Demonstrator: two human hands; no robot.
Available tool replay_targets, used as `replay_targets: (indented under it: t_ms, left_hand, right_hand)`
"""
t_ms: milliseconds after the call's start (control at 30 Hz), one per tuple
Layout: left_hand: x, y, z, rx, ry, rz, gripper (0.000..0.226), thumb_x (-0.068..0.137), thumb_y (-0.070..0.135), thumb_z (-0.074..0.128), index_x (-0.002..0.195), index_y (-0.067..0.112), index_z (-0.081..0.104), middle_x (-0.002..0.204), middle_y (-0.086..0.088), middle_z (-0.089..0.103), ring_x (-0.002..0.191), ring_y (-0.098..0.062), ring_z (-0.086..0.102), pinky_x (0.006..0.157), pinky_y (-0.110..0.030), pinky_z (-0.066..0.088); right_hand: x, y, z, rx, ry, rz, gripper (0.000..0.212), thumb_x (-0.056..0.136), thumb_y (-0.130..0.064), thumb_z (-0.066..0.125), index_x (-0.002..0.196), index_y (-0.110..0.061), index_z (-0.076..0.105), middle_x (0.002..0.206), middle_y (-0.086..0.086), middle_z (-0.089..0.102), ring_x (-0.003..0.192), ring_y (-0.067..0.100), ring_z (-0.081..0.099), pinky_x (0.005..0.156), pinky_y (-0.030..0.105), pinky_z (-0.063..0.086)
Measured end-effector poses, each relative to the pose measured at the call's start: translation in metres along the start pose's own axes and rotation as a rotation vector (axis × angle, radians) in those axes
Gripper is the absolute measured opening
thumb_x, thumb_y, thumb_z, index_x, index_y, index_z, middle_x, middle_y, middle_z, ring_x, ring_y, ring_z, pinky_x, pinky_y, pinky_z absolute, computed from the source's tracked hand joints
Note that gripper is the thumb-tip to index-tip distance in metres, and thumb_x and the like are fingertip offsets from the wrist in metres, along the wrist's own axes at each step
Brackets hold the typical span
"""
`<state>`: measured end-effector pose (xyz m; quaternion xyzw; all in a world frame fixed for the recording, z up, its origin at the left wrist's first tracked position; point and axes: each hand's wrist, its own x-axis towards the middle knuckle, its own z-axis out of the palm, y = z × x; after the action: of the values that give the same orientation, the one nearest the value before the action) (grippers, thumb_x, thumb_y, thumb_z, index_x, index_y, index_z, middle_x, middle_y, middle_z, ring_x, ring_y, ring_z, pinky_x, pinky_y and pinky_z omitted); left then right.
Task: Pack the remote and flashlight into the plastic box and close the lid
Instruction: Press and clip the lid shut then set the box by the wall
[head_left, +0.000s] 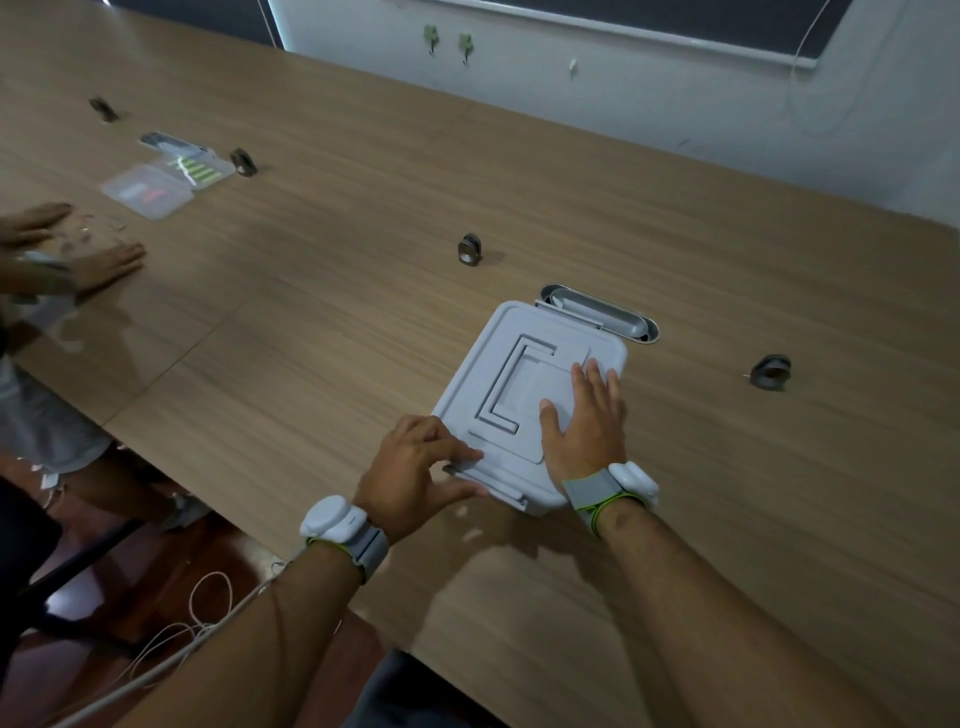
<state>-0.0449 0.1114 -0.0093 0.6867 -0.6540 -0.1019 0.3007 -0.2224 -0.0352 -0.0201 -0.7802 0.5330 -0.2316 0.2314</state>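
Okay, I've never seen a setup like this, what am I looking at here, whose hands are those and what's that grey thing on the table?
There is one picture, from a camera worn on a person's head, looking down at their own bare hands; there is no machine. A grey plastic box sits on a long wooden table with its lid on. The right hand lies flat on the lid. The left hand works at the latch on the near edge. Both wrists carry white strapped sensors. The remote and flashlight are not visible. Another person's hands rest at far left.
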Motion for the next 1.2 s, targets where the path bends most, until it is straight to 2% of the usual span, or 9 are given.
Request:
replay_targets:
  t_ms: [200, 300, 533, 733, 833, 900, 1000, 1100, 1200]
  left_hand:
    - [0.003, 0.002, -0.003, 0.012, -0.040, -0.045, 0.047, 0.069, 0.069, 0.069, 0.100, 0.033, 0.077, 0.084, 0.015, 0.058, 0.084, -0.011, 0.049, 0.074, -0.035, 0.047]
    - [0.007, 0.006, -0.004, 0.003, -0.021, -0.086, 0.042, 0.070, 0.069, 0.067, 0.092, 0.034, 0.078, 0.081, 0.015, 0.058, 0.081, -0.011, 0.050, 0.072, -0.036, 0.047]
    - [0.008, 0.007, -0.003, -0.078, 0.009, -0.131, 0.044, 0.069, 0.069, 0.068, 0.091, 0.032, 0.079, 0.080, 0.016, 0.058, 0.083, -0.013, 0.052, 0.073, -0.036, 0.048]
    - [0.010, 0.005, -0.005, -0.075, -0.024, -0.124, 0.039, 0.069, 0.066, 0.071, 0.089, 0.033, 0.078, 0.082, 0.018, 0.058, 0.083, -0.010, 0.053, 0.074, -0.035, 0.049]
    - [0.017, 0.002, -0.010, -0.086, -0.057, -0.108, 0.032, 0.072, 0.065, 0.073, 0.084, 0.036, 0.074, 0.080, 0.018, 0.060, 0.081, -0.004, 0.054, 0.076, -0.030, 0.047]
    - [0.026, -0.002, -0.013, -0.107, -0.061, -0.092, 0.023, 0.080, 0.058, 0.071, 0.083, 0.035, 0.071, 0.081, 0.015, 0.060, 0.080, -0.004, 0.053, 0.078, -0.030, 0.045]
    - [0.044, -0.011, -0.011, -0.116, -0.030, -0.086, 0.021, 0.091, 0.046, 0.061, 0.101, 0.029, 0.068, 0.101, 0.008, 0.059, 0.097, -0.014, 0.054, 0.088, -0.033, 0.042]
    - [0.059, -0.020, -0.008, -0.232, -0.044, -0.147, 0.043, 0.094, 0.040, 0.051, 0.128, 0.014, 0.057, 0.126, -0.002, 0.053, 0.117, -0.019, 0.050, 0.100, -0.037, 0.041]
    - [0.071, -0.019, -0.002, -0.304, -0.107, -0.232, 0.057, 0.096, 0.031, 0.047, 0.146, 0.005, 0.040, 0.145, -0.010, 0.044, 0.130, -0.021, 0.044, 0.107, -0.027, 0.034]
  right_hand:
    - [-0.001, 0.001, 0.000, 0.014, 0.010, -0.011, 0.065, 0.093, -0.034, 0.053, 0.149, -0.011, 0.031, 0.161, 0.005, 0.022, 0.149, 0.022, 0.006, 0.113, 0.021, 0.002]
    - [-0.001, 0.001, 0.001, 0.002, 0.005, -0.016, 0.065, 0.094, -0.035, 0.052, 0.150, -0.012, 0.030, 0.161, 0.005, 0.021, 0.149, 0.022, 0.006, 0.117, 0.028, 0.006]
    - [0.000, 0.003, 0.000, -0.018, -0.009, -0.016, 0.066, 0.094, -0.038, 0.050, 0.151, -0.014, 0.027, 0.161, 0.003, 0.019, 0.149, 0.020, 0.004, 0.115, 0.028, 0.008]
    - [0.001, 0.003, 0.002, -0.026, -0.014, -0.012, 0.066, 0.093, -0.041, 0.047, 0.151, -0.015, 0.028, 0.161, 0.002, 0.019, 0.149, 0.021, 0.004, 0.118, 0.036, 0.015]
    - [0.000, 0.003, 0.002, -0.038, -0.012, -0.020, 0.068, 0.091, -0.045, 0.042, 0.150, -0.015, 0.028, 0.161, 0.002, 0.020, 0.149, 0.021, 0.005, 0.118, 0.036, 0.014]
    - [0.000, 0.002, 0.003, -0.032, -0.004, -0.009, 0.067, 0.091, -0.045, 0.041, 0.150, -0.015, 0.029, 0.161, 0.003, 0.021, 0.149, 0.022, 0.006, 0.119, 0.037, 0.014]
    - [0.000, 0.005, 0.005, -0.046, 0.010, -0.017, 0.067, 0.091, -0.047, 0.040, 0.149, -0.015, 0.031, 0.160, 0.003, 0.023, 0.149, 0.023, 0.008, 0.120, 0.042, 0.016]
    - [0.000, 0.007, 0.007, -0.052, 0.011, 0.011, 0.066, 0.091, -0.049, 0.041, 0.149, -0.018, 0.031, 0.161, 0.003, 0.020, 0.149, 0.023, 0.006, 0.120, 0.042, 0.015]
    - [-0.001, 0.008, 0.008, -0.027, 0.032, 0.040, 0.064, 0.090, -0.047, 0.045, 0.147, -0.019, 0.034, 0.161, 0.003, 0.018, 0.150, 0.024, 0.006, 0.118, 0.037, 0.013]
